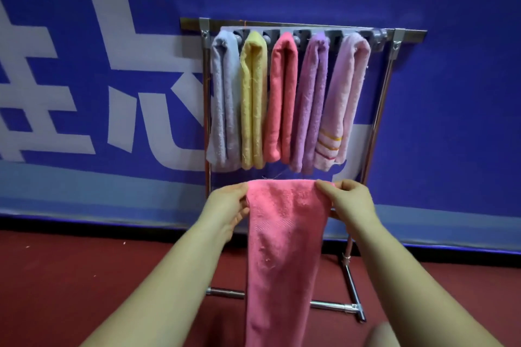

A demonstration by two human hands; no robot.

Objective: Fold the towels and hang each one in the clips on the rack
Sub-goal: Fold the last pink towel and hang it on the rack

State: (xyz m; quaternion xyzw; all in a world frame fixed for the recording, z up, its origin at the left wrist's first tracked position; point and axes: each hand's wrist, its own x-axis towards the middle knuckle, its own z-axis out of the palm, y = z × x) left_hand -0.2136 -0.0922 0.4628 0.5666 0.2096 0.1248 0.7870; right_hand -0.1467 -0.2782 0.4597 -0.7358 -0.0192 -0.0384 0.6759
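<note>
A pink towel (284, 248) hangs down in front of me, folded lengthwise into a long strip. My left hand (228, 203) pinches its top left corner and my right hand (349, 200) pinches its top right corner, holding the top edge stretched level. Behind it stands a metal rack (377, 110) with a grey clip strip (332, 36) along its top bar. Several folded towels hang from the clips: pale blue (224, 98), yellow (253, 98), coral (282, 98), purple (311, 101) and light pink with stripes (341, 98). One clip (377, 35) at the right end holds nothing.
The rack stands on a dark red floor (70, 284) against a blue wall banner (451, 93) with large white characters. Its chrome base bars (335, 306) lie on the floor behind the hanging towel. A blurred skin-coloured shape (383, 335) shows at the bottom right.
</note>
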